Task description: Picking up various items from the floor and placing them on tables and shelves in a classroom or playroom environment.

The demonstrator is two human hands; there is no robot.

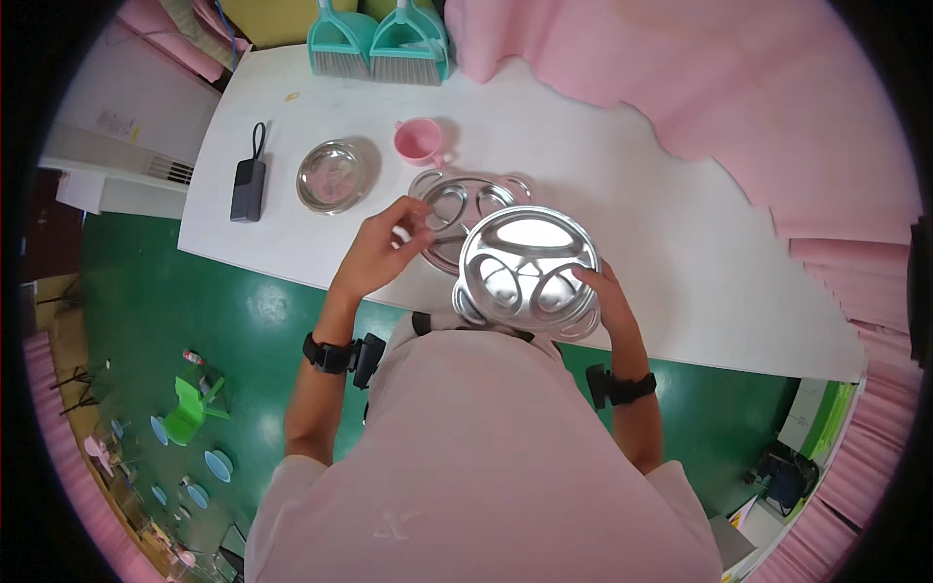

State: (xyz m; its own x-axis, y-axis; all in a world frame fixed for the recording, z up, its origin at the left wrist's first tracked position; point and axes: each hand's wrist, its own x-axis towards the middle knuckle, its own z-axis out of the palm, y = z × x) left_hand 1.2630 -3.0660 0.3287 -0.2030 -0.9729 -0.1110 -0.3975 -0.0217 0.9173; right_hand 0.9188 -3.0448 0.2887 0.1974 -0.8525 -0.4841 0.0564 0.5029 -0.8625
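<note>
My right hand [610, 296] grips the right rim of a shiny steel divided plate [528, 233], thumb on top and the other fingers hidden beneath. This plate is round with three hollows and ear-like loops, and it is held tilted over the table's near edge. Partly covered by it, a second steel divided plate [447, 206] lies on the table. My left hand [384, 250] is at that lower plate's left rim, fingers bent and thumb apart, with nothing visible between them; whether the fingertips touch the rim is unclear.
On the white table [680, 253] are a pink two-handled cup [419, 142], a round steel bowl [331, 177] and a dark power bank [248, 190] with a loop strap. Teal dustpans with brushes [408, 44] stand at the back. A pink curtain [680, 68] drapes over the far right.
</note>
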